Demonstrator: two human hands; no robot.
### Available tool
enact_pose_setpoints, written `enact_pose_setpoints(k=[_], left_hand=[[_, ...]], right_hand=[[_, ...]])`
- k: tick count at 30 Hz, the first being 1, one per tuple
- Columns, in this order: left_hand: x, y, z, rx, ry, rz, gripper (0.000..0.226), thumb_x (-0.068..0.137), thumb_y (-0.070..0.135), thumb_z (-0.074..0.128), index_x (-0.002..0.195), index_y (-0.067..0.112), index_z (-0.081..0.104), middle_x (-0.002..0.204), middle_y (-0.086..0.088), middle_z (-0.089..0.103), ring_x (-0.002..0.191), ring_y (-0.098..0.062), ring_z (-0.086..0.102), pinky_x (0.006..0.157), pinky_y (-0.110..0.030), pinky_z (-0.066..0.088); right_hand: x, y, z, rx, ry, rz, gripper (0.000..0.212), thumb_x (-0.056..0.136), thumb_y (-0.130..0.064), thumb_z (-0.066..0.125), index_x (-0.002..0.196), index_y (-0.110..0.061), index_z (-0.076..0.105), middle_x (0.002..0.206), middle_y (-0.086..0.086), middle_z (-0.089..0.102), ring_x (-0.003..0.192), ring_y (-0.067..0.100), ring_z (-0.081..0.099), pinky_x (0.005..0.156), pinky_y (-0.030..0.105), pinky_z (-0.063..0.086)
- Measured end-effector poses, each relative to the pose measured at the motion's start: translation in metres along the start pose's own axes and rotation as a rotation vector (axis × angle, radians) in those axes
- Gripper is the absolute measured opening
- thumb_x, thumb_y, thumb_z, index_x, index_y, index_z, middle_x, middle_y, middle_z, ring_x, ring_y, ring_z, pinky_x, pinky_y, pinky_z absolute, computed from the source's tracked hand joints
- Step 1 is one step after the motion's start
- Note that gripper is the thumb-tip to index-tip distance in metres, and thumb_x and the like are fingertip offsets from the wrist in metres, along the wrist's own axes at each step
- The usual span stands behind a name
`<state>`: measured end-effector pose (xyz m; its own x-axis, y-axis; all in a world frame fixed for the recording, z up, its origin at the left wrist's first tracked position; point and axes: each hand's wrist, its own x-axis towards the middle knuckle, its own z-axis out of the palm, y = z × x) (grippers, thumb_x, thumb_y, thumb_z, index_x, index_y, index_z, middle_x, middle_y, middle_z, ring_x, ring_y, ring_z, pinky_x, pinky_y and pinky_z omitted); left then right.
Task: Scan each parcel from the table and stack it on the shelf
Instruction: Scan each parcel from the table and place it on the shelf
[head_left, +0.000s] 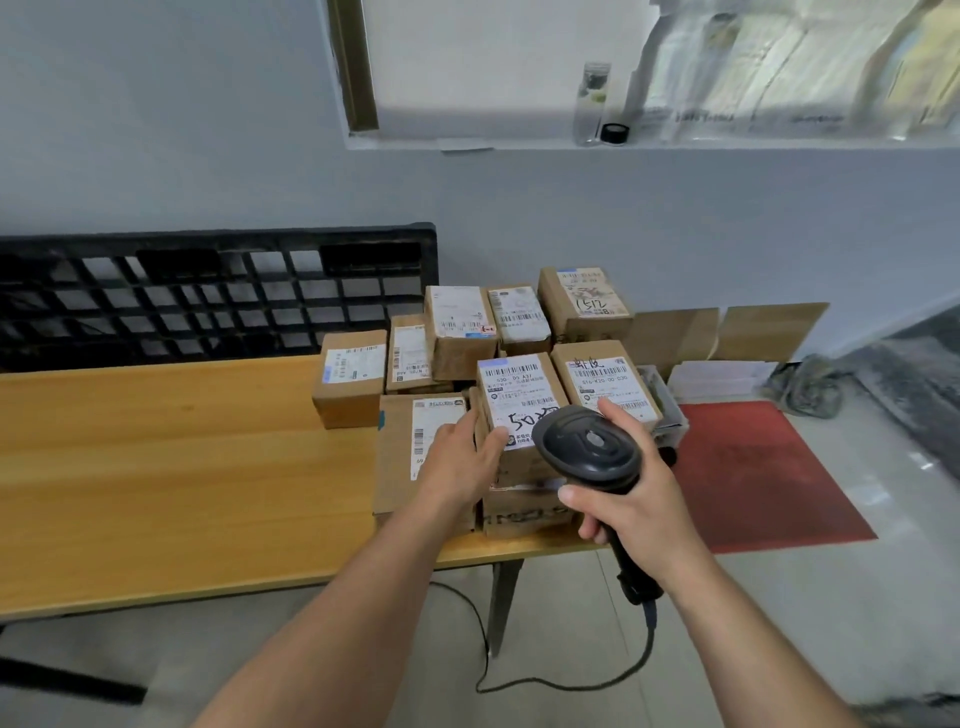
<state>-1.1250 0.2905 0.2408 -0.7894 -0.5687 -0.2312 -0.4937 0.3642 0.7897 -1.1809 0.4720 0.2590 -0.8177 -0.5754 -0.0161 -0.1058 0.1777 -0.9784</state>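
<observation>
Wooden bench (156, 441) carries a cluster of cardboard parcels (457, 338) at its right end. The front labelled parcel (519, 389) sits on top of another box. The left hand (462, 462) grips this parcel's left edge, fingers curled, thumb on the label. The right hand (644, 504) wraps its fingers round the black scanner (587, 447), which is held just over the parcel.

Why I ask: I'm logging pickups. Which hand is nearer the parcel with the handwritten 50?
Left. The left hand grips the parcel by its left side, thumb on its label. The right hand is off to its right, nearer the camera, holding the scanner.
</observation>
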Motion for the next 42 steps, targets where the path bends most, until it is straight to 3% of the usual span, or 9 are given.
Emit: enact_pose_setpoints(k=[5,11,15,17,21,26,31,36,42], left_hand=[[-0.005,-0.003,-0.003,-0.136,-0.049,0.019,0.054,0.098,0.034,0.048,0.148,0.030,0.029,0.148,-0.001,0.041,0.135,-0.021,0.039,0.110,-0.043,0.036],[-0.020,-0.003,-0.004,-0.314,-0.112,0.093,0.064,0.100,0.016,0.046,0.151,0.035,0.013,0.129,0.018,0.046,0.120,-0.007,0.047,0.097,-0.022,0.034],[-0.021,-0.016,-0.004,-0.480,-0.124,0.082,0.062,0.101,0.027,0.045,0.150,0.042,0.009,0.140,0.009,0.050,0.114,-0.004,0.053,0.095,-0.023,0.040],[-0.023,-0.021,-0.008,-0.502,-0.121,0.070,0.062,0.099,0.033,0.050,0.146,0.048,0.013,0.136,0.005,0.055,0.110,-0.004,0.058,0.085,-0.019,0.047],[-0.029,-0.026,-0.023,-0.541,-0.066,0.078,0.080,0.090,0.016,0.066,0.145,0.044,0.015,0.122,-0.006,0.062,0.100,-0.014,0.065,0.064,-0.015,0.053],[-0.034,-0.034,-0.051,-0.547,0.026,0.083,0.103,0.077,-0.006,0.073,0.146,0.040,0.012,0.109,-0.012,0.062,0.095,-0.019,0.067,0.065,-0.022,0.056],[-0.044,-0.044,-0.071,-0.523,0.100,0.074,0.106,0.074,-0.007,0.075,0.146,0.041,0.014,0.112,-0.014,0.056,0.100,-0.022,0.062,0.062,-0.021,0.056],[-0.057,-0.052,-0.084,-0.516,0.162,0.078,0.105,0.075,-0.011,0.073,0.147,0.037,0.014,0.106,-0.010,0.057,0.098,-0.021,0.063,0.059,-0.019,0.054],[-0.070,-0.061,-0.098,-0.528,0.214,0.074,0.104,0.074,-0.011,0.073,0.147,0.037,0.016,0.105,-0.012,0.058,0.099,-0.026,0.064,0.062,-0.024,0.057]], right_hand=[[0.000,0.000,0.004,0.017,0.025,0.022,0.089,0.072,0.001,0.080,0.119,-0.063,0.041,0.117,-0.002,0.063,0.051,0.026,0.062,0.049,0.032,0.051],[-0.001,-0.001,0.008,0.059,-0.016,0.042,0.087,0.073,0.003,0.079,0.121,-0.059,0.041,0.116,-0.001,0.064,0.050,0.027,0.061,0.047,0.033,0.051],[-0.003,0.002,0.010,0.078,-0.043,0.048,0.089,0.072,0.002,0.080,0.133,-0.049,0.041,0.113,0.005,0.068,0.049,0.030,0.061,0.048,0.034,0.051],[-0.004,0.002,0.010,0.096,-0.049,0.048,0.090,0.069,-0.004,0.083,0.137,-0.046,0.041,0.113,0.005,0.068,0.050,0.031,0.062,0.048,0.034,0.051],[-0.004,-0.006,0.014,0.107,-0.098,0.027,0.093,0.061,-0.016,0.080,0.140,-0.045,0.039,0.109,0.008,0.069,0.050,0.032,0.062,0.047,0.034,0.051],[-0.010,-0.029,0.024,0.182,-0.164,-0.063,0.086,0.063,-0.014,0.079,0.132,-0.051,0.042,0.111,0.009,0.069,0.050,0.033,0.062,0.047,0.034,0.051],[-0.021,-0.056,0.037,0.288,-0.252,-0.152,0.089,0.059,-0.025,0.082,0.135,-0.046,0.041,0.085,0.010,0.072,0.048,0.035,0.059,0.049,0.039,0.049],[-0.026,-0.063,0.048,0.297,-0.299,-0.196,0.089,0.060,-0.027,0.081,0.138,-0.044,0.040,0.082,0.013,0.071,0.048,0.035,0.059,0.053,0.047,0.050],[-0.032,-0.067,0.059,0.275,-0.346,-0.194,0.089,0.066,-0.012,0.077,0.140,-0.039,0.037,0.067,0.004,0.069,0.044,0.031,0.057,0.049,0.038,0.048]])
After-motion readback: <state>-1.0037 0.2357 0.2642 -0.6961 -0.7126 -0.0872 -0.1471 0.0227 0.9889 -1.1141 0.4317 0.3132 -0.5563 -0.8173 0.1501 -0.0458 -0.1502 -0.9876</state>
